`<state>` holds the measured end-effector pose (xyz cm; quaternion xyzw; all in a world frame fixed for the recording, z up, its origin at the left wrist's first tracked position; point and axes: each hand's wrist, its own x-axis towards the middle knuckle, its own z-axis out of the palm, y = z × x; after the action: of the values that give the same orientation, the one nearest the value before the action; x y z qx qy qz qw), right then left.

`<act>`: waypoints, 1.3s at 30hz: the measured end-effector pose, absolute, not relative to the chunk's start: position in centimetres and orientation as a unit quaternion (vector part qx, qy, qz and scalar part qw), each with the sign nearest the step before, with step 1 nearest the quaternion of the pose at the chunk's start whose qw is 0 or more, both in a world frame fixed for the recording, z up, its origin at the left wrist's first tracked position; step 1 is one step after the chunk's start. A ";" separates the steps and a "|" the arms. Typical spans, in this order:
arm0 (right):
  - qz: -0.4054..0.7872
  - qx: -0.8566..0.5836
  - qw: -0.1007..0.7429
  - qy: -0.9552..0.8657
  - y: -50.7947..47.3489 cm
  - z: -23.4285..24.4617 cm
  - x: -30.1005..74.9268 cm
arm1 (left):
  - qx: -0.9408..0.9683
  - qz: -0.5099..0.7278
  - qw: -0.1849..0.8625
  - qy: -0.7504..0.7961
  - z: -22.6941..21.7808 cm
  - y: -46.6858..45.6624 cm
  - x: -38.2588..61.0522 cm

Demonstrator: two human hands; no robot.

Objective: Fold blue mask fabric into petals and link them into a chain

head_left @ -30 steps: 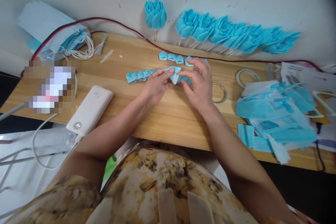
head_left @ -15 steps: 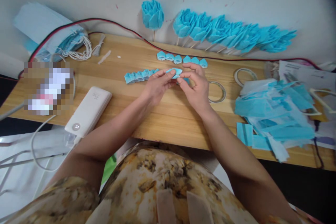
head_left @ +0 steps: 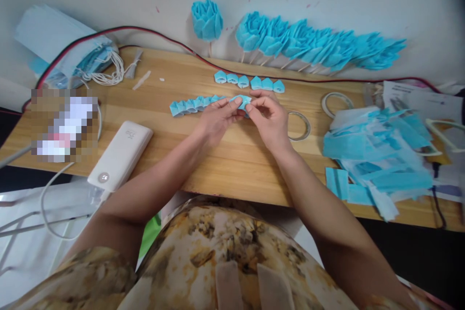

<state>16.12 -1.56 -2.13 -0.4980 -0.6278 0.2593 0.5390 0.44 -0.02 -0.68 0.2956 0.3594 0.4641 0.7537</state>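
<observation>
Your left hand and right hand are together, both pinching the folded blue petal just above the table at the end of the petal row; it looks light, soft and crushable, so hold its creased edges.

Power bank left of tape ring

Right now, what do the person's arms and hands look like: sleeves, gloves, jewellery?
Left hand and right hand are ungloved, with no watch or bracelet in view. Nothing is worn up to the elbows. A short sleeve in mottled tan, brown and cream print covers the left upper arm, matching the top.
</observation>
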 end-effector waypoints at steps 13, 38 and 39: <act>0.263 -0.517 0.519 -0.628 -1.6 -2.2 15.9 | 0.341 0.477 0.717 0.377 -0.8 0.1 0.3; 0.276 -0.547 0.527 -0.589 -1.0 -1.0 17.2 | 0.364 0.427 0.753 0.344 0.3 0.2 0.0; 0.287 -0.542 0.534 -0.581 -1.0 -1.0 17.1 | 0.369 0.426 0.747 0.352 0.1 0.2 0.0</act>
<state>17.15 -0.96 -1.03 -0.5421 -0.5814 0.2872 0.5345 0.05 0.16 0.10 0.3688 0.3524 0.4261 0.7472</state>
